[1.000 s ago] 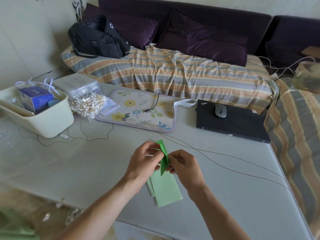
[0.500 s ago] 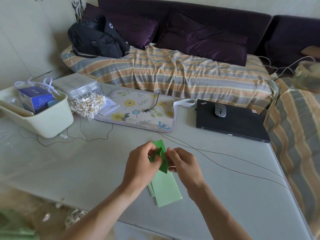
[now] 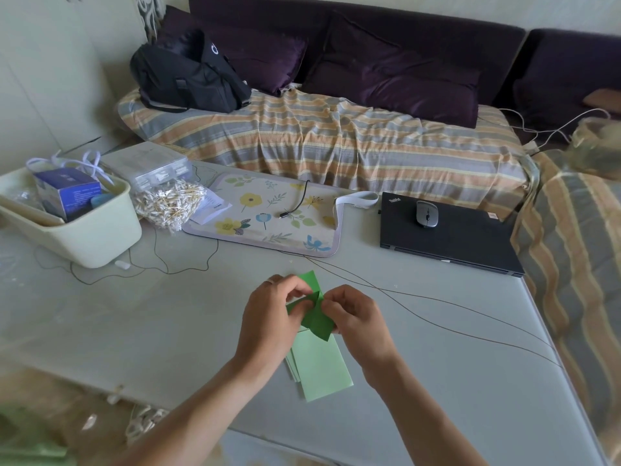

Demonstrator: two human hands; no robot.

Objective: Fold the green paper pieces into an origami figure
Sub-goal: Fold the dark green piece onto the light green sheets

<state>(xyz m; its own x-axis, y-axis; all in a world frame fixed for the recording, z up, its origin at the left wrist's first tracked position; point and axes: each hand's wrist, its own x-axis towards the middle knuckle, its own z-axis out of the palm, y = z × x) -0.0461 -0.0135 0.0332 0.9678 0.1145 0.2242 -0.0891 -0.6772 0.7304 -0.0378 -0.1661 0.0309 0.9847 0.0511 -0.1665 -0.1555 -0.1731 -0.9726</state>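
A dark green paper piece (image 3: 317,319), partly folded, is held just above the grey table (image 3: 168,331) between both hands. My left hand (image 3: 268,326) pinches its left flap, and my right hand (image 3: 358,322) pinches it at the middle fold from the right. One corner of the paper sticks up behind the fingers and another points down. Under the hands a small stack of light green paper pieces (image 3: 321,368) lies flat on the table.
A cream plastic tub (image 3: 97,240) with a blue box stands at the far left, beside a bag of cotton swabs (image 3: 168,205). A floral pad (image 3: 268,216) and a closed black laptop (image 3: 463,240) with a mouse (image 3: 426,213) lie behind. Thin cables (image 3: 437,314) cross the table.
The dark green paper has turned from an upright narrow shape to a flatter, wider one. Both hands have drawn closer together on it, with a left flap folded over.
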